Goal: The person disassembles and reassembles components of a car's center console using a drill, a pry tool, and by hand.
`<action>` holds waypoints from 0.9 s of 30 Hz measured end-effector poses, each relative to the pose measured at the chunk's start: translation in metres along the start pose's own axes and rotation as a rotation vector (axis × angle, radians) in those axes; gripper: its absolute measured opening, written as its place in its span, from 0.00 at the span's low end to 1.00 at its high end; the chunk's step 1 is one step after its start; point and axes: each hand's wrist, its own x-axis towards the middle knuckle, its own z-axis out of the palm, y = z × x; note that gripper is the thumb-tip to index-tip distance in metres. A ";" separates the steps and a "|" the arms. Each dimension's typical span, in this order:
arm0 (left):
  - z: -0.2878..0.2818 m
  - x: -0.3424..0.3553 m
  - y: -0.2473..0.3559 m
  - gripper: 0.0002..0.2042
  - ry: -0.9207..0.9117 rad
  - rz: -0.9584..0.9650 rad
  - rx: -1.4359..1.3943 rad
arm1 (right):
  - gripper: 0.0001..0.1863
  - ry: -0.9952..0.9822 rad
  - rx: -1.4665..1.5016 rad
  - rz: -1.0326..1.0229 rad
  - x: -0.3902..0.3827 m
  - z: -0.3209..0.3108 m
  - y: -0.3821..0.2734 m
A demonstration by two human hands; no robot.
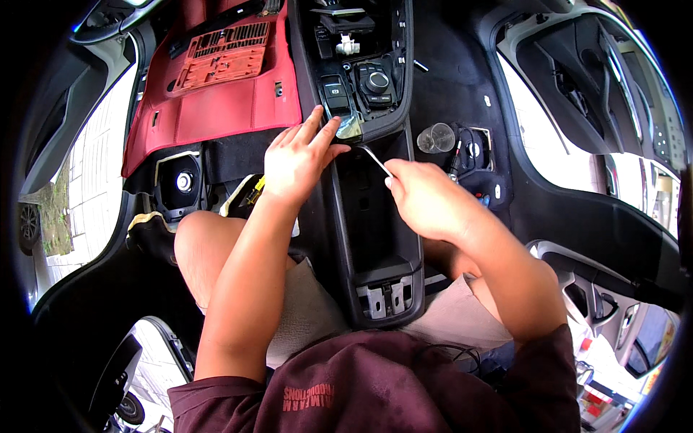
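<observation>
A black centre console [382, 123] runs up the middle of a car interior, with a round control knob [375, 82], a switch panel [334, 94] and an open storage well [369, 224]. My left hand [296, 160] has its fingers apart, fingertips on the left edge of the console near a shiny trim piece [349, 127]. My right hand [419, 196] grips a slim silver hand tool [377, 162], its tip at the top lip of the storage well, just below the trim piece and close to my left fingertips.
A red mat [209, 112] at the upper left holds an orange tool case [220, 65]. A clear cup [435, 138] and cables lie right of the console. Small yellow items [256, 189] are left of my hand. Open doors [577, 86] flank the cabin; my knees straddle the console.
</observation>
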 end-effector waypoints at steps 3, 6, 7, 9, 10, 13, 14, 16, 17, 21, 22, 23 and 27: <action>0.000 -0.001 0.000 0.28 -0.004 -0.015 0.002 | 0.09 0.116 0.139 0.038 -0.012 0.028 0.009; 0.000 -0.001 0.003 0.28 0.005 -0.023 0.002 | 0.10 0.280 0.246 0.042 -0.015 0.070 0.026; 0.001 0.000 0.004 0.28 0.010 -0.021 0.001 | 0.10 0.316 0.279 0.079 -0.016 0.080 0.030; 0.003 -0.001 0.003 0.28 0.013 -0.011 0.006 | 0.11 0.413 0.360 0.097 -0.009 0.107 0.046; 0.003 -0.001 0.002 0.28 0.014 -0.010 0.011 | 0.12 0.418 0.359 0.122 -0.006 0.110 0.048; 0.002 -0.001 0.001 0.28 0.017 0.003 0.049 | 0.13 0.445 0.365 0.132 0.003 0.124 0.051; 0.001 0.000 0.003 0.28 0.004 -0.006 0.054 | 0.13 0.459 0.361 0.130 0.007 0.128 0.051; 0.002 -0.001 0.002 0.28 -0.004 -0.009 0.056 | 0.13 0.516 0.341 0.118 0.014 0.135 0.050; 0.002 -0.001 0.002 0.28 -0.007 -0.011 0.058 | 0.14 0.568 0.304 0.091 0.019 0.138 0.049; 0.002 -0.001 0.004 0.28 -0.017 -0.030 0.026 | 0.16 0.581 0.394 0.155 0.029 0.137 0.038; 0.000 0.000 0.006 0.28 -0.019 -0.030 0.024 | 0.16 0.616 0.358 0.148 0.032 0.141 0.039; 0.000 0.002 0.007 0.28 -0.020 -0.030 0.021 | 0.16 0.617 0.316 0.145 0.030 0.141 0.040; -0.001 -0.001 0.002 0.28 -0.011 -0.011 0.057 | 0.18 0.414 0.165 0.219 0.015 0.110 0.021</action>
